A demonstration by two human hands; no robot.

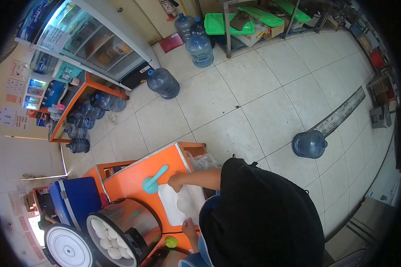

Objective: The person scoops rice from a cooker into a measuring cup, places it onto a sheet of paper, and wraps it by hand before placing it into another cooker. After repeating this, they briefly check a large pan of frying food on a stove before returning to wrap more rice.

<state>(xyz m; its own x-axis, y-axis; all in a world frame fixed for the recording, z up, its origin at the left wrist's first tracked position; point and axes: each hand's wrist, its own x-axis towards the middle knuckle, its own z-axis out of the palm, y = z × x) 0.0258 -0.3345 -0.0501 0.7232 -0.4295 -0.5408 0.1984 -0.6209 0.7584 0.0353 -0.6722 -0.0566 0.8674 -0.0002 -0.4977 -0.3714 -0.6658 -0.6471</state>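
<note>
A white sheet of paper (169, 205) lies on the orange table, with a rounded white mound (186, 205) on it. My right hand (176, 181) is closed at the paper's far edge, fingers curled down against it. At the opposite edge, my left hand (189, 226) pinches the sheet near its corner. Beside my right hand rests a turquoise scoop (157, 176) over a round turquoise cup (149, 185). A large open cooker (136, 218) holds several white bundles (109, 240). Black cloth hides the paper's near side.
The orange tabletop (124, 180) ends near a plastic bag (203, 162). A blue cooler (75, 200) and a round lid (69, 246) stand beyond the cooker. Water jugs (163, 83) are spread on the tiled floor, one jug (309, 144) behind me. A glass-door fridge (98, 44) stands at upper left.
</note>
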